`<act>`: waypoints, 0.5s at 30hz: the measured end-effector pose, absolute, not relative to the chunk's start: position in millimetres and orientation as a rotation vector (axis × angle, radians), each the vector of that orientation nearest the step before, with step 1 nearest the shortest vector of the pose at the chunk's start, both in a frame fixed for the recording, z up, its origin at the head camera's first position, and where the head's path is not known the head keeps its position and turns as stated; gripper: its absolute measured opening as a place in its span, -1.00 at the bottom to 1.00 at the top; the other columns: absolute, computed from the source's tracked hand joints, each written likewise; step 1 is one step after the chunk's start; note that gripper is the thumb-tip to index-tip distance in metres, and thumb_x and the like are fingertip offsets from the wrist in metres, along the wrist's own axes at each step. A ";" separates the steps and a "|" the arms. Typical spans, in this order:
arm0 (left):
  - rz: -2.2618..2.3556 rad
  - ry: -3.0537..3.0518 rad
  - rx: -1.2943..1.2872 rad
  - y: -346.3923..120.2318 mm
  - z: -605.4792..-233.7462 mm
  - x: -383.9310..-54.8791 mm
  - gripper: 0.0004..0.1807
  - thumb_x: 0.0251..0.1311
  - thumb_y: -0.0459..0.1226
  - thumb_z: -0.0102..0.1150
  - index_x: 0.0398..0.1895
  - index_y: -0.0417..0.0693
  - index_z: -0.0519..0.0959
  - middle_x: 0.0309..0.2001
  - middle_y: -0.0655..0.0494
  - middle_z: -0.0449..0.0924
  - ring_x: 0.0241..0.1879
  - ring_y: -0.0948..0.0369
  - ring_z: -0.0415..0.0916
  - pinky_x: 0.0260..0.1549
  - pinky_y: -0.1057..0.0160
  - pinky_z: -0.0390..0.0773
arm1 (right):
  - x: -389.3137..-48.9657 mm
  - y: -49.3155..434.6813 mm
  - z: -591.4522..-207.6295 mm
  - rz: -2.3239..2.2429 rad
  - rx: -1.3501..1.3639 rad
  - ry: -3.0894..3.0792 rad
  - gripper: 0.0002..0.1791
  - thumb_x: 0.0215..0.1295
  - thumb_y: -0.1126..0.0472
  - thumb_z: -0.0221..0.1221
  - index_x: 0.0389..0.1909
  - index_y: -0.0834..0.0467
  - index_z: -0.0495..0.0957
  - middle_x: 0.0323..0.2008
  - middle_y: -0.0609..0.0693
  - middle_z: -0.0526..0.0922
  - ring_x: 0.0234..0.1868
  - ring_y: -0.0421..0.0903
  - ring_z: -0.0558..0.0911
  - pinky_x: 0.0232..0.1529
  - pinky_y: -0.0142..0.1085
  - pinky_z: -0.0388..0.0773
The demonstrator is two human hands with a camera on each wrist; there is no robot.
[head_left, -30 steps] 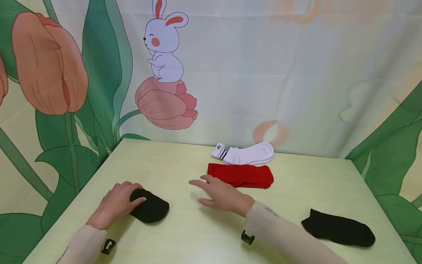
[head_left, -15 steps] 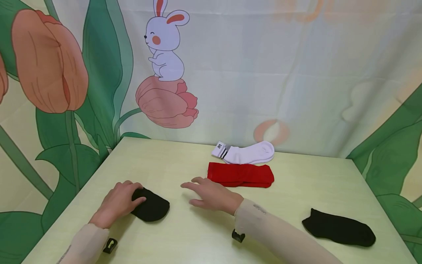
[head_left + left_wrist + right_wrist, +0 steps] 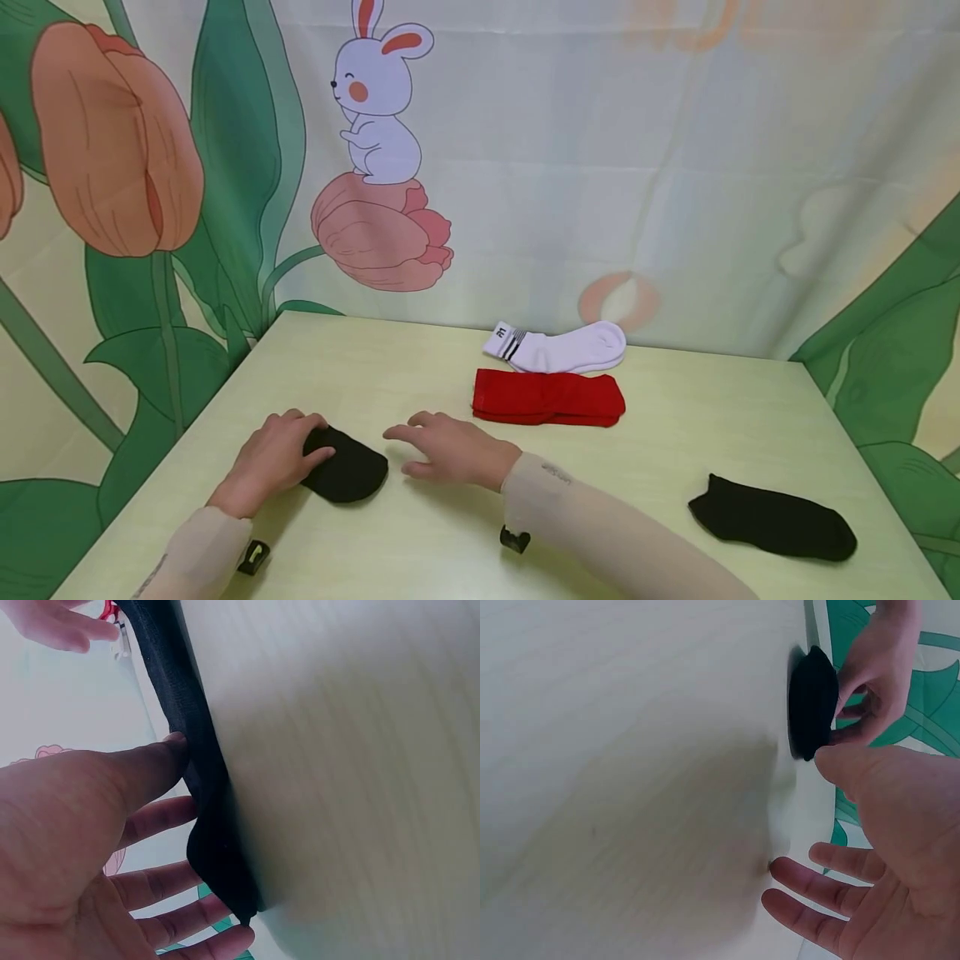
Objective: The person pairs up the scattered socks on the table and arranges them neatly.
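Observation:
On the left of the table lies a black sock (image 3: 347, 468), short and rounded, flat on the surface. My left hand (image 3: 272, 457) rests at its left end, with the thumb on the black cloth. In the left wrist view, the fingers (image 3: 169, 885) reach out loosely behind the sock, partly hidden by it. My right hand (image 3: 450, 450) hovers just right of the same sock, apart from it, with fingers spread and nothing in them. A second black sock (image 3: 772, 518) lies flat at the right.
Folded red socks (image 3: 547, 398) lie at the back middle of the pale table (image 3: 645, 467). White socks with black stripes (image 3: 562, 348) lie just behind them. A printed curtain (image 3: 525, 167) hangs along the table's back edge.
My right hand has moved left, away from the red socks and nearer to the left black sock. My left hand and that sock have stayed in place.

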State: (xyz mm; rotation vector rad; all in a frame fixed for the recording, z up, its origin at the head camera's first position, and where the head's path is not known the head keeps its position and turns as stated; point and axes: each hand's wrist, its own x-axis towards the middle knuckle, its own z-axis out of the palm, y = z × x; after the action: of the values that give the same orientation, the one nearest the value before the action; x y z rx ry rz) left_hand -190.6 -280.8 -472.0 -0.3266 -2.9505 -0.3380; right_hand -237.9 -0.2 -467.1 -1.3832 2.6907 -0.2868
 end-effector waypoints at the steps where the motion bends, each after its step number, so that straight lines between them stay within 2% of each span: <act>1: -0.339 -2.955 -0.324 -280.6 -472.1 -190.6 -0.60 0.18 -0.14 0.47 -0.02 -0.18 0.65 -0.12 -0.20 0.62 -0.18 -0.18 0.54 -0.20 -0.23 0.56 | -237.3 -2.8 -467.8 -0.281 -1.380 2.686 -0.41 0.45 -0.04 0.24 0.46 -0.19 0.38 0.30 0.02 0.51 0.20 -0.02 0.56 0.02 -0.23 0.62; 9: -0.335 -2.949 -0.316 -280.3 -471.7 -191.0 -0.61 0.17 -0.14 0.49 -0.04 -0.17 0.66 -0.14 -0.20 0.62 -0.19 -0.17 0.54 -0.21 -0.23 0.57 | -229.7 -22.4 -468.5 -0.245 -1.437 2.656 -0.45 0.47 -0.09 0.22 0.43 -0.19 0.43 0.22 -0.06 0.57 0.11 -0.08 0.56 -0.03 -0.29 0.60; 15: -0.327 -2.957 -0.311 -280.3 -472.2 -190.9 -0.60 0.17 -0.14 0.48 -0.03 -0.18 0.65 -0.13 -0.20 0.61 -0.18 -0.17 0.54 -0.17 -0.24 0.57 | -223.9 -33.9 -471.4 -0.155 -1.519 2.650 -0.53 0.48 -0.13 0.19 0.35 -0.22 0.52 0.14 -0.08 0.61 -0.02 -0.10 0.54 -0.21 -0.36 0.55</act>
State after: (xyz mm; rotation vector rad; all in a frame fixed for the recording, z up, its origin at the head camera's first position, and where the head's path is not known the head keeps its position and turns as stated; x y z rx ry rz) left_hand -190.9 -280.3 -472.2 -0.3106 -2.9571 -0.3272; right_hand -223.9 -33.9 -471.4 -1.5195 2.6502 -0.1545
